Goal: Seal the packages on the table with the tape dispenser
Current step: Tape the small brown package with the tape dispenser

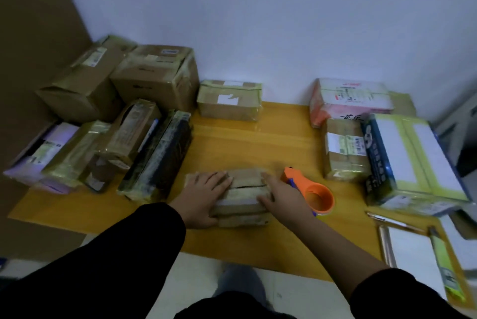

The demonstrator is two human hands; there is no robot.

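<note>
A small cardboard package point(245, 188) sat near the front middle of the yellow counter point(245, 143). The left hand point(204, 197) lay flat on its top with straight fingers, and the right hand point(281, 197), fingers spread, rested open on its right end. The orange tape dispenser point(318, 194) lay just right of it.

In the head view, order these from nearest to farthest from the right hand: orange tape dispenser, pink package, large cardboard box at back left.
1. Orange tape dispenser, just right of the right hand.
2. Pink package, far back on the right side.
3. Large cardboard box, far back on the left side.
</note>
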